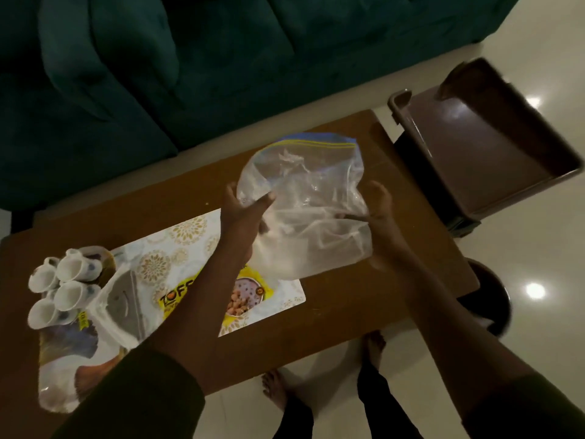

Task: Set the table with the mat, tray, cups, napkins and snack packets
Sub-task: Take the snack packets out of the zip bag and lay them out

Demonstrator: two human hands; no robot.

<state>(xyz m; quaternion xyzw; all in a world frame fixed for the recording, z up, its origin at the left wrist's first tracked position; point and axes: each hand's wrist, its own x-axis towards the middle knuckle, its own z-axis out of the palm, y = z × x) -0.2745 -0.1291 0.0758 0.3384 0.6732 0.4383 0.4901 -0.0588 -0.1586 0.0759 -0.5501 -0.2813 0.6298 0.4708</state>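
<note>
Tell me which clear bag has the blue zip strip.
The large bag held above the table; the small bag beside the cups shows none.

The room is dim, and the view is warm-toned and underexposed. Two small, hard glare spots sit on the glossy floor (535,291), reflecting lights overhead, and a softer sheen lies on the brown bin (474,137). The sofa (126,74) sinks into near-black. The white cups (68,296) and the clear plastic bag (304,210) are the brightest areas. Detail is soft throughout, the bin's far rim is smeared, and the wide lens stretches forms near the borders.
</note>
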